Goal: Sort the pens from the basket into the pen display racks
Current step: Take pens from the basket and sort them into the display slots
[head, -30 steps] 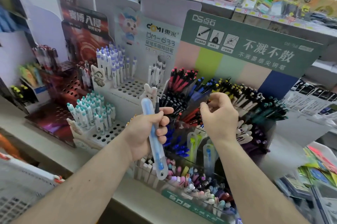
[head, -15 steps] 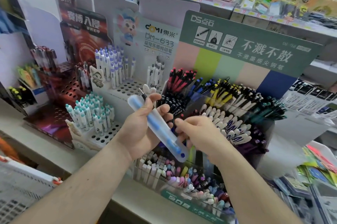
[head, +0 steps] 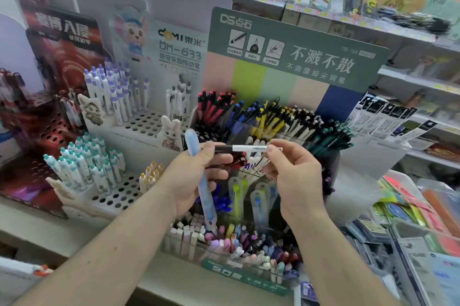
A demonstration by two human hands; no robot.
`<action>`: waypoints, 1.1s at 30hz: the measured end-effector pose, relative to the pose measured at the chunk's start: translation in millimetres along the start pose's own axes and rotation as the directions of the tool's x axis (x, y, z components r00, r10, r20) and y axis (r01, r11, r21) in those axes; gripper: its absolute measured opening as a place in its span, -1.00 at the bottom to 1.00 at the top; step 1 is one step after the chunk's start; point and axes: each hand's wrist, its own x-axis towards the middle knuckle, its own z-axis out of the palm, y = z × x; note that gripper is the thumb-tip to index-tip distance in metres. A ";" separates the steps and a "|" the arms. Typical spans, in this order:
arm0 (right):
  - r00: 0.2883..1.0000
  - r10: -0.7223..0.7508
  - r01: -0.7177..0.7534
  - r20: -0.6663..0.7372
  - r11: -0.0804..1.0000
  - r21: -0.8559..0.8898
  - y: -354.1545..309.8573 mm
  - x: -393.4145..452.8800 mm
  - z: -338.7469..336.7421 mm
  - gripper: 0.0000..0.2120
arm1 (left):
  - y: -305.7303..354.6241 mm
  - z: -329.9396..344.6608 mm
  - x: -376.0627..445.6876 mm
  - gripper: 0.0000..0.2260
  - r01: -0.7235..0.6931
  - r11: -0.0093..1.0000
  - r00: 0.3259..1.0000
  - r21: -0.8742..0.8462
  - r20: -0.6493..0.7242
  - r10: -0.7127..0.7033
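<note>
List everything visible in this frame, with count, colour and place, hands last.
Slim pen: one, black and white, level between both hands.
Frosted pen case: one, pale blue, upright in left hand.
Green-header rack: one, centre; red, blue, yellow, white, teal pens, too many to count.
White peg rack: one, left of centre; purple-capped pens behind, teal-capped pens in front.
Red rack: one, far left.
Clear front tray: one, pastel pens.
Left hand: grips case, pinches pen.
Right hand: pinches pen's white end.
</note>
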 end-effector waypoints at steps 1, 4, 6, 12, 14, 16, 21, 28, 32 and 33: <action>0.995 -0.094 0.093 -0.042 0.995 -0.016 -1.7 0.5 -2.0 -0.88 | -1.4 4.7 1.7 -0.75 0.020 0.998 1.000 0.051 0.001 -0.020; 0.900 -0.425 0.397 -0.101 0.892 -0.217 -4.3 1.1 -11.2 -0.87 | -3.5 21.2 4.5 -0.68 0.060 0.986 0.995 0.156 0.070 -0.072; 0.833 -0.544 0.497 -0.099 0.815 -0.297 -10.3 3.2 -17.5 -0.84 | -4.4 31.1 6.1 -0.67 0.066 0.983 0.989 0.171 0.119 -0.087; 0.703 -0.588 0.471 -0.400 0.807 -0.358 -34.2 47.9 -51.7 -0.93 | -4.7 41.6 15.3 -0.68 0.075 0.986 0.988 0.151 0.120 -0.094; 0.689 -0.597 0.434 -0.410 0.794 -0.427 -37.9 62.9 -57.0 -0.90 | -4.6 42.1 15.7 -0.70 0.086 0.989 0.988 0.122 0.115 -0.100; 0.712 -0.587 0.376 -0.385 0.782 -0.497 -37.3 75.2 -57.0 -0.88 | -4.8 42.5 15.6 -0.71 0.099 0.990 0.988 0.097 0.109 -0.109; 0.845 -0.496 0.267 -0.202 0.717 -0.644 -28.0 93.1 -47.8 -0.85 | -5.0 38.7 14.0 -0.73 0.107 0.992 0.987 0.061 0.111 -0.113; 0.905 -0.410 0.135 -0.113 0.529 -0.838 -17.4 99.0 -37.8 -0.83 | -1.8 32.9 6.8 -0.72 0.129 0.992 0.985 -0.019 0.118 -0.125; 0.897 -0.427 0.128 -0.111 0.493 -0.860 -20.1 86.8 -39.6 -0.63 | 1.0 35.9 2.8 -0.71 0.179 0.960 0.980 -0.217 0.129 -0.153; 0.887 -0.457 0.188 -0.076 0.505 -0.843 -21.0 79.2 -38.3 -0.59 | 1.6 36.3 2.2 -0.70 0.204 0.928 0.977 -0.311 0.130 -0.171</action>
